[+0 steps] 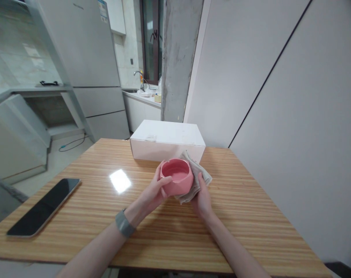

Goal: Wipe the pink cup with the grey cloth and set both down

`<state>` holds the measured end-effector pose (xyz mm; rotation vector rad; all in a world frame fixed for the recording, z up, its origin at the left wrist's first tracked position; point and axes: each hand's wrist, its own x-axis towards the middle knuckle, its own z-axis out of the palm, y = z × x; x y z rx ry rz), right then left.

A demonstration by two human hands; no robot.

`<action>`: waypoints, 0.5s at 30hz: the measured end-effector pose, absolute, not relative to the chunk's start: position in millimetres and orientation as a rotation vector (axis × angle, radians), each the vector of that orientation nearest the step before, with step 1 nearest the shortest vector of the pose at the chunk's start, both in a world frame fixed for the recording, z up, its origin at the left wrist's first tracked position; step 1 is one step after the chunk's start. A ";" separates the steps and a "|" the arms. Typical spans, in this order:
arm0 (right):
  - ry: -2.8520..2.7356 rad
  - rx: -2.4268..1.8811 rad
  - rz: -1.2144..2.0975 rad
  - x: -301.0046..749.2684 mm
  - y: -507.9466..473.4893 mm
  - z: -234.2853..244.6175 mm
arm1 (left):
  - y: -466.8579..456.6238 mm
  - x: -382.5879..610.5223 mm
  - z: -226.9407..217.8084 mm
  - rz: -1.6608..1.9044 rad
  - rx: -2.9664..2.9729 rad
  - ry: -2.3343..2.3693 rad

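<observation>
A pink ashtray (179, 187) with notches in its rim is held above the table, its hollow tilted toward me. My left hand (155, 185) grips it from the left side, the thumb lying over the near rim. In my right hand (203, 199) is a folded grey cloth (197, 170), pressed against the ashtray's right side. The right thumb lies on the cloth; the other fingers are mostly hidden behind it. A grey band (124, 224) circles my left wrist.
A white box (166, 133) stands at the table's far edge, just behind the ashtray. A dark phone (44, 208) lies on the wood-grain table (250, 216) at the left. A white wall (279, 96) rises along the right side; a fridge (79, 46) stands beyond.
</observation>
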<state>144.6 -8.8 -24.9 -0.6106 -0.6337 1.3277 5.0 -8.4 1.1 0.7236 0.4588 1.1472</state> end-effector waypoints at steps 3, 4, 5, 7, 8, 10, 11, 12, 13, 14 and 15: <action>-0.578 -0.588 1.501 145.1 -11.3 -19.5 | -11.2 5.0 5.8 1.200 0.918 0.498; -0.559 -0.591 1.551 145.8 -11.4 -18.8 | -11.5 5.1 6.3 1.218 0.999 0.546; -0.542 -0.597 1.593 146.5 -11.2 -18.5 | -11.6 5.1 6.4 1.233 1.087 0.602; -0.525 -0.613 1.641 148.0 -10.3 -19.0 | -11.3 4.3 5.9 1.236 1.264 0.699; -0.530 -0.625 1.642 148.5 -9.8 -19.6 | -10.9 3.5 5.5 1.235 1.353 0.736; -0.561 -0.656 1.621 149.3 -9.1 -21.3 | -9.6 1.3 3.7 1.269 1.517 0.805; -0.578 -0.673 1.606 149.5 -9.2 -22.3 | -8.8 0.2 2.4 1.302 1.573 0.840; -0.591 -0.685 1.596 149.7 -9.5 -23.1 | -7.9 -0.7 0.7 1.327 1.603 0.865; -0.599 -0.693 1.594 149.8 -10.0 -23.9 | -7.1 -1.4 -1.1 1.332 1.612 0.872; -0.605 -0.697 1.602 149.9 -10.7 -24.4 | -6.4 -1.8 -3.0 1.319 1.600 0.855; -0.609 -0.698 1.619 150.1 -11.6 -24.8 | -5.9 -1.8 -4.8 1.294 1.571 0.820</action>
